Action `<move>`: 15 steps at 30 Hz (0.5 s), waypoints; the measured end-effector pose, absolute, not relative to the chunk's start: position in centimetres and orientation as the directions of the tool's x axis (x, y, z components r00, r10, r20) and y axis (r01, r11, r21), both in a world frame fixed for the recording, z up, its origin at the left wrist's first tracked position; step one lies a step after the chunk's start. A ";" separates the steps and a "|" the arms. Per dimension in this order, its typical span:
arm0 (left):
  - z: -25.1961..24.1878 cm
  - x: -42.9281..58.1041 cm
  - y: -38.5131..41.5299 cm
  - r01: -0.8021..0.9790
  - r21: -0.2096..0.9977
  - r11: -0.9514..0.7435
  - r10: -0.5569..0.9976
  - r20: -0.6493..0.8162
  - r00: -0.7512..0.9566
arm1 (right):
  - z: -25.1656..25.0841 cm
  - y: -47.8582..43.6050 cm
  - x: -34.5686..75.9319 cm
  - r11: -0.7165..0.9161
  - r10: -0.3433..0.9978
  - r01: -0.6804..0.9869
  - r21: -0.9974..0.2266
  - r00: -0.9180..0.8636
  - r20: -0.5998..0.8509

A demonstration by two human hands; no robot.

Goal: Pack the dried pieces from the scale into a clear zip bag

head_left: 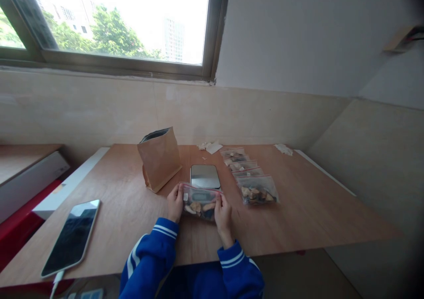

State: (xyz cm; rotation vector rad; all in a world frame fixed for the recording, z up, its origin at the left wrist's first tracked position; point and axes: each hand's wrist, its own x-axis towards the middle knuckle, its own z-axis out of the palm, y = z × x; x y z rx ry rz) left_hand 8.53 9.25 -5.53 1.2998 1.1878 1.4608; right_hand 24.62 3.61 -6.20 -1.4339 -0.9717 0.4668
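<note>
A small clear zip bag (200,200) with a red seal strip and brown dried pieces inside is held upright just above the wooden table (298,210). My left hand (174,203) pinches its left edge and my right hand (223,215) pinches its right edge. Both sleeves are blue with white stripes. Right behind the bag lies a flat digital scale (205,176) with a shiny plate. A brown paper pouch (159,158) with an open top stands to the left of the scale.
A row of several filled zip bags (251,179) lies to the right of the scale. A phone (73,236) with a cable rests at the table's near left. White paper scraps (210,146) and a white scrap (284,149) lie by the wall.
</note>
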 end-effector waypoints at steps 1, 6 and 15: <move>-5.5 8.4 9.3 0.018 0.978 -0.210 0.970 0.210 -0.120 | -6.2 3.5 24.7 0.127 0.771 0.298 -0.946 0.571 0.283; -5.5 8.2 9.6 0.030 0.986 -0.164 0.984 0.166 -0.058 | -5.9 3.4 25.0 0.123 0.755 0.283 -0.951 0.595 0.275; -5.8 8.0 9.2 -0.015 0.988 -0.153 0.986 0.151 -0.073 | -5.9 3.5 24.9 0.156 0.743 0.191 -0.969 0.624 0.243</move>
